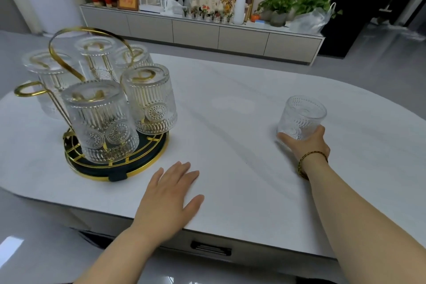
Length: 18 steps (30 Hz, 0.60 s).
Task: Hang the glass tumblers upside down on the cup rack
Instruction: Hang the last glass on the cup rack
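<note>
A gold wire cup rack (115,168) with a round dark base stands at the left of the white table. Several ribbed glass tumblers hang upside down on its pegs, the nearest (101,122) in front and another (149,99) to its right. One gold peg (27,90) at the left sticks out bare. An upright tumbler (302,115) stands on the table at the right, and my right hand (306,143) wraps around its lower part. My left hand (170,189) lies flat on the table, fingers apart, just right of the rack's base.
The white table (230,110) has a rounded front edge with a drawer handle (211,248) below it. A long low cabinet (207,32) with plants, a thermos and ornaments runs along the far wall. Grey floor lies between.
</note>
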Available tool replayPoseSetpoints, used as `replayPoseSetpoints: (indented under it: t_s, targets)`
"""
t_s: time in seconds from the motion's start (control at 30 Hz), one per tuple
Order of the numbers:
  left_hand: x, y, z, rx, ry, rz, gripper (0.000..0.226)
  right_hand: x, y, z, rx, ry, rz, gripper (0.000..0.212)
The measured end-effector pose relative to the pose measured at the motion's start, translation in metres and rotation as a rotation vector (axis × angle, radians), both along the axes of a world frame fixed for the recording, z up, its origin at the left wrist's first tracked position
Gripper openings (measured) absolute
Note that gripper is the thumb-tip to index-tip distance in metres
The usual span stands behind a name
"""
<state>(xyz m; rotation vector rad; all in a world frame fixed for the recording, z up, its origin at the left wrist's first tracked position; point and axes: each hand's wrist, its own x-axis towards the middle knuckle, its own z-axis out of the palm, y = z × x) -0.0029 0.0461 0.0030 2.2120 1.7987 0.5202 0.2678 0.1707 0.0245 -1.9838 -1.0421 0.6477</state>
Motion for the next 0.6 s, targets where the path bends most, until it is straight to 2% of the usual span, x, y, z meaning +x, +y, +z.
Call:
replayPoseSetpoints:
  t_s: [0.2, 0.3, 0.4, 0.5, 0.6]
  targets:
    - [-0.016, -0.008, 0.008, 0.018, -0.070, -0.010, 0.043, 0.000, -0.013, 0.010, 0.102, 0.097, 0.106, 0.073]
    - [-0.034, -0.017, 0.023, 0.100, -0.101, 0.022, 0.032, -0.013, -0.026, 0.019, 0.123, 0.066, 0.212, 0.065]
    - [-0.057, -0.030, 0.036, 0.118, -0.109, 0.063, 0.028, -0.040, -0.036, 0.044, 0.185, 0.043, 0.341, 0.042]
    - [-0.083, -0.046, 0.042, 0.099, -0.148, 0.125, 0.028, -0.074, -0.046, 0.081, 0.263, 0.058, 0.422, 0.051]
    - [-0.110, -0.058, 0.044, 0.088, -0.173, 0.216, 0.031, -0.099, -0.056, 0.115, 0.326, 0.020, 0.500, 0.047]
